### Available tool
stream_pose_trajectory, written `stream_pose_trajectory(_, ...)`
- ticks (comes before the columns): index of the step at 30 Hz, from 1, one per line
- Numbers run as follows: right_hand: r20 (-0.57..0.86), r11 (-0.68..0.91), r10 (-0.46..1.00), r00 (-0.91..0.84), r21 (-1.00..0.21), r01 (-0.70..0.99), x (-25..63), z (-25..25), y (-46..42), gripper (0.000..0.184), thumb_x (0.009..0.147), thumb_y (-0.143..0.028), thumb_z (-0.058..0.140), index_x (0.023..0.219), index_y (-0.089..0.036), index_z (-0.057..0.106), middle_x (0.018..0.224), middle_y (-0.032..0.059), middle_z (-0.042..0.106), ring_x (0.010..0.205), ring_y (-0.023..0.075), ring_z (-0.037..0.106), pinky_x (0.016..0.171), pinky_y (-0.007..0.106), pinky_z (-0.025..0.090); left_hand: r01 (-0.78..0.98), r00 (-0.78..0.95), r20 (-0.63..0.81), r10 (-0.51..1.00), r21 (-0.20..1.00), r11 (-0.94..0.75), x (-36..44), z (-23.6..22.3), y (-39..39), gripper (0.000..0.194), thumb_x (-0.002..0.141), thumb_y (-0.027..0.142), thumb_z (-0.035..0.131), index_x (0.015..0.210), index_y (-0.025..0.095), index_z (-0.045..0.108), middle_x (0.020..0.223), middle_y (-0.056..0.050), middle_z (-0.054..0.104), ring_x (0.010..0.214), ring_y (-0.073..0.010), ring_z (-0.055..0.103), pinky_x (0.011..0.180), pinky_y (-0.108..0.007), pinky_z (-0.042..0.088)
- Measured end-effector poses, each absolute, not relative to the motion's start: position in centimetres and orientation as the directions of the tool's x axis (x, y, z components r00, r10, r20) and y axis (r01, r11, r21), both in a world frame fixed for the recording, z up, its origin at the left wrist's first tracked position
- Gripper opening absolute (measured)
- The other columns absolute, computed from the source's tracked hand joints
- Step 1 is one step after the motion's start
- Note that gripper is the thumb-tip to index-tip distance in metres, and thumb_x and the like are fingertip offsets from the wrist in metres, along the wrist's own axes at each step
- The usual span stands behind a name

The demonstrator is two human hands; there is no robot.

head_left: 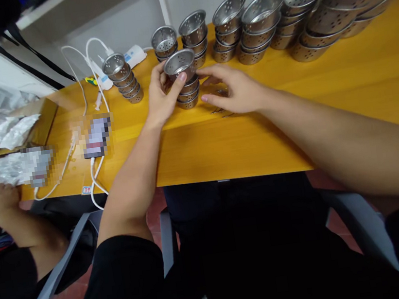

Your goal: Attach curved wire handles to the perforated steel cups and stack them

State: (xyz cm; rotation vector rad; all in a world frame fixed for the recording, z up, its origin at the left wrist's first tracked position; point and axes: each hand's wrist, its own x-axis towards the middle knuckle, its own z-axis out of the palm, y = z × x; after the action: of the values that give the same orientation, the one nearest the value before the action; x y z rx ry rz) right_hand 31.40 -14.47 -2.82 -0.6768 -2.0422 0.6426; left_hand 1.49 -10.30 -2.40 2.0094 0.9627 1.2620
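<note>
Cup, shiny metal, perf., L hand clamped on it (R hand spread)

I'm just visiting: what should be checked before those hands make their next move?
1. Left hand gripping the top cup: ok, thumb in front.
2. Right hand touching the front stack: cannot tell.
3. Top cup seated squarely: cannot tell, fingers hide part of it.
4. No loose items near the right hand: not ok, thin metal pieces lie there.
5. Phone apart from the front stack: ok.
</note>
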Motion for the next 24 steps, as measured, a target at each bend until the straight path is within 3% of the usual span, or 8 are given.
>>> stream_pose_trajectory(5,0.585,0.715,0.679,-0.444,-0.663,0.220,31.3,-2.1,-14.8,0.099,0.109,-0.095,0.091,0.193,-0.048,0.067,0.189,0.0094,0.073,0.174,0.0544,0.070,0.141,0.077,0.068,0.227,0.237,0.450,0.861,0.836,-0.499,1.2,-2.6,-10.5,0.116,0.080,0.118,0.099,0.159,0.037,0.072,0.174,-0.016,0.080,0.167,-0.0431,0.078,0.153,-0.064,0.059)
stream_pose_trajectory(9,0.584,0.721,0.672,-0.456,-0.657,0.222,31.2,-1.5,-15.2,0.098,0.106,-0.089,0.097,0.192,-0.049,0.071,0.193,0.0085,0.071,0.175,0.0570,0.068,0.142,0.080,0.066,0.194,0.243,0.449,0.860,0.846,-0.497,1.0,-3.0,-10.0,0.112,0.079,0.114,0.103,0.155,0.037,0.073,0.170,-0.015,0.082,0.162,-0.0421,0.081,0.155,-0.067,0.058)
stream_pose_trajectory(14,0.570,0.724,0.672,-0.473,-0.640,0.256,31.4,-1.4,-15.3,0.097,0.109,-0.096,0.090,0.189,-0.045,0.075,0.187,0.0107,0.076,0.171,0.0549,0.072,0.144,0.077,0.065,0.187,0.273,0.413,0.869,0.863,-0.469,0.9,-2.9,-9.9,0.116,0.073,0.115,0.106,0.150,0.034,0.074,0.160,-0.015,0.086,0.158,-0.0418,0.083,0.153,-0.068,0.060)
stream_pose_trajectory(16,0.562,0.719,0.677,-0.476,-0.644,0.262,31.5,-1.3,-15.2,0.096,0.110,-0.099,0.087,0.189,-0.045,0.076,0.186,0.0104,0.077,0.169,0.0548,0.073,0.143,0.077,0.065,0.190,0.299,0.408,0.863,0.860,-0.473,0.6,-2.9,-9.8,0.113,0.077,0.114,0.106,0.149,0.033,0.073,0.158,-0.016,0.086,0.157,-0.0410,0.084,0.152,-0.067,0.062)
stream_pose_trajectory(20,0.542,0.714,0.677,-0.498,-0.649,0.264,31.5,-1.2,-15.3,0.103,0.108,-0.100,0.086,0.193,-0.044,0.071,0.186,0.0114,0.076,0.165,0.0573,0.074,0.141,0.080,0.064,0.247,0.390,0.451,0.803,0.789,-0.563,-0.5,-3.6,-8.8,0.103,0.098,0.110,0.093,0.159,0.030,0.069,0.163,-0.018,0.081,0.163,-0.0405,0.080,0.152,-0.067,0.060)
stream_pose_trajectory(24,0.508,0.693,0.715,-0.481,-0.610,0.384,32.2,-0.3,-15.7,0.101,0.113,-0.087,0.087,0.198,-0.039,0.061,0.194,0.0133,0.066,0.151,0.0515,0.081,0.142,0.070,0.062,0.328,0.392,0.503,0.771,0.706,-0.627,-1.8,-5.1,-6.8,0.101,0.104,0.112,0.082,0.167,0.036,0.063,0.173,-0.018,0.077,0.170,-0.0437,0.076,0.153,-0.068,0.057)
